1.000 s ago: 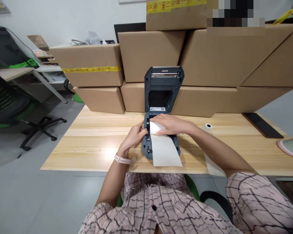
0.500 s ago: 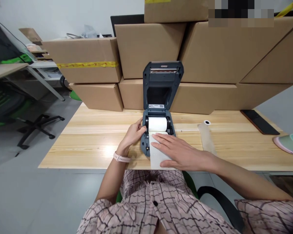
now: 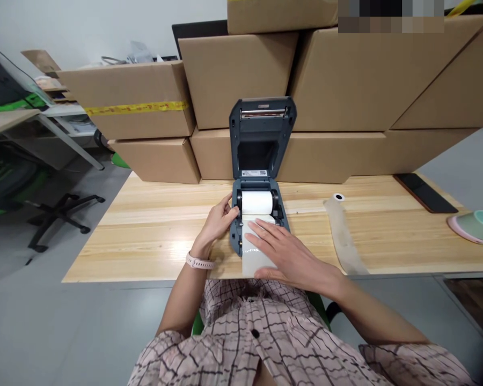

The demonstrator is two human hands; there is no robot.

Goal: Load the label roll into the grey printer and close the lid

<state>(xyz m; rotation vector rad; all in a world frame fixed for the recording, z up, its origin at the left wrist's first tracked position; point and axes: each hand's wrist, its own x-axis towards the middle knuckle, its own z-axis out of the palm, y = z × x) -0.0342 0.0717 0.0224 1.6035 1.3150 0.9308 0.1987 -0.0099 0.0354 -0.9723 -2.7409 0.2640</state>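
A dark grey label printer (image 3: 235, 236) stands on the wooden table before me, its lid (image 3: 263, 134) tilted up and back. Inside sits a roll of white labels (image 3: 256, 202) between two black holders. From it a label strip (image 3: 251, 261) runs forward over the printer's front to the table edge. My left hand (image 3: 216, 222) grips the printer's left side, thumb on the rim beside the roll. Flat across the strip lies my right hand (image 3: 285, 251), fingers stretched out and pointing left, covering part of the printer's front right.
Cardboard boxes (image 3: 241, 64) are stacked along the table's back. To the right, a small roll with a translucent strip (image 3: 342, 241) lies unrolled toward the front edge. A dark phone (image 3: 425, 193) and a green and pink cup-like object (image 3: 477, 226) are farther right. An office chair (image 3: 60, 214) stands left.
My view has shifted slightly, moving the scene a little left. My right hand still lies on the strip, its forearm angled more toward me. The left hand keeps its place on the printer.
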